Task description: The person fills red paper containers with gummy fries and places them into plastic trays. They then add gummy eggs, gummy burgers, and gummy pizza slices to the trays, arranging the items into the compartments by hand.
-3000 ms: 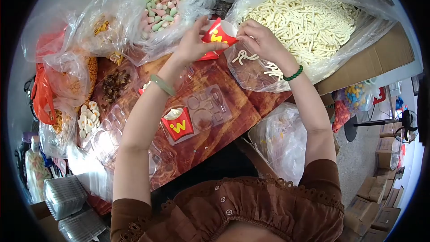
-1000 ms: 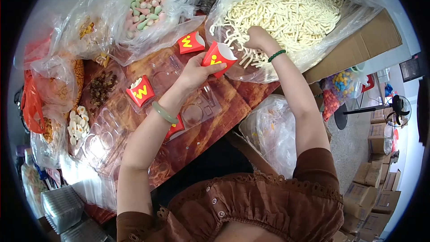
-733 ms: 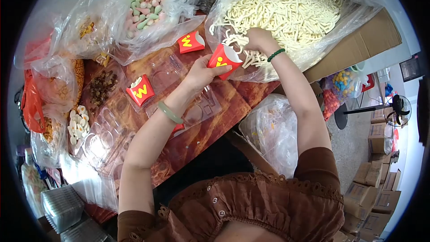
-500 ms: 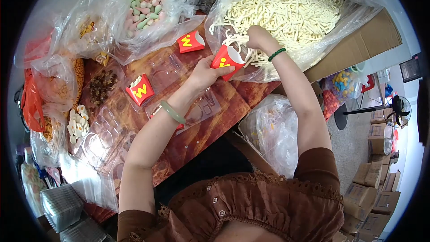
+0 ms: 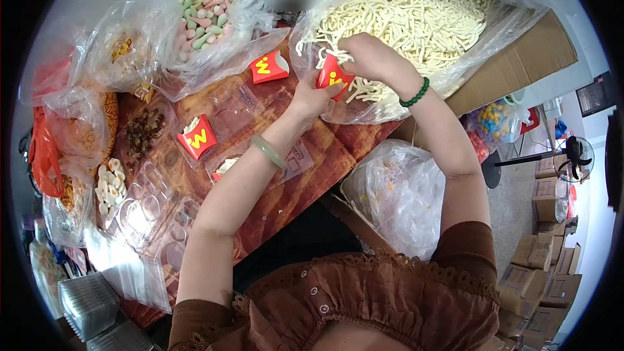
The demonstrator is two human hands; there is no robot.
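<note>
While the left hand [image 5: 311, 95] pinches a small red paper fry carton with a yellow logo [image 5: 331, 77] at the near edge of the big clear plastic bag of pale stick-shaped sweets [image 5: 416, 19], the right hand [image 5: 367, 56], closed on a tuft of those sticks, sits directly over the carton's mouth, touching it. The carton's long axis tilts far-left. Another filled carton [image 5: 197, 136] stands in a clear moulded tray [image 5: 227, 107] to the near left; an empty one [image 5: 268, 67] lies beside the bag of pink and green sweets [image 5: 205, 6].
</note>
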